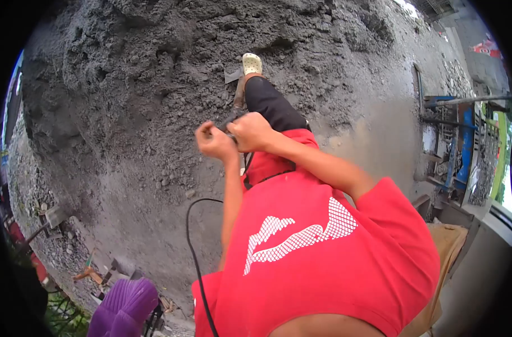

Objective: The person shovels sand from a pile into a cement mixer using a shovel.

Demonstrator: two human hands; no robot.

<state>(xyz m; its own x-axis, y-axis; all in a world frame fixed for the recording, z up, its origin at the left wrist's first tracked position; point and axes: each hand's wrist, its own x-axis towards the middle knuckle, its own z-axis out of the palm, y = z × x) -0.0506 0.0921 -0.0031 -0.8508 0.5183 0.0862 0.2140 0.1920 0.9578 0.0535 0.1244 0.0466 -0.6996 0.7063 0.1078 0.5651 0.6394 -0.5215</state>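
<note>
The shovel (239,100) extends forward from the right grip (251,132).

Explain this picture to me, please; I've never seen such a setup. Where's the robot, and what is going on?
There is no robot here: a person works with two bare hands. The single picture comes from a camera worn on the head, looking forward and down, so the wearer's own red shirt fills the lower part. The ground ahead is covered with lumpy grey, sandy material. The right hand is closed around a dark handle; the left hand is curled beside it, too blurred to tell whether it grips. Beyond them, a flat grey blade lies next to a pale clog; it may belong to the same tool. A black cable loops beside the shirt.
</note>
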